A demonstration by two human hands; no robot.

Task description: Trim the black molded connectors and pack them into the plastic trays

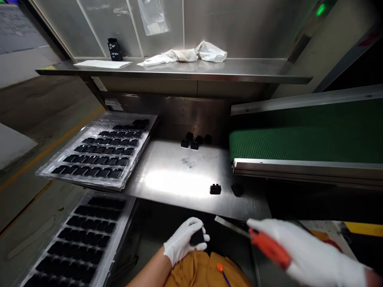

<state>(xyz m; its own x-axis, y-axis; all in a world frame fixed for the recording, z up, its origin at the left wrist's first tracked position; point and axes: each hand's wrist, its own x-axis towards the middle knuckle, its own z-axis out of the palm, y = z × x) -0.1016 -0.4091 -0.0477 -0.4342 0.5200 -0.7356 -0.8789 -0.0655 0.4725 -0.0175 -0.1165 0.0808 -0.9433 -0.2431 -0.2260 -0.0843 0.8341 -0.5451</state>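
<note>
My left hand [189, 239], in a white glove, is closed around a small black part [197, 237] just above my lap; the fingers cover some of it. To the right, my gloved right hand [302, 247] grips an orange-handled tool with a flat, narrow metal blade [232, 227]. The blade points left toward the held part but is apart from it. Motion blurs this hand and the handle. On the steel table [170, 163] in front lie a small black block with bumps on top [215, 189] and another black piece [237, 189].
Several black blocks [194, 144] sit farther back on the table. At the left are a clear plastic tray of black parts [123, 179] and a lower tray [115, 247]. A green conveyor belt [311, 131] stands right. A shelf [254, 67] above carries a white cloth [209, 52].
</note>
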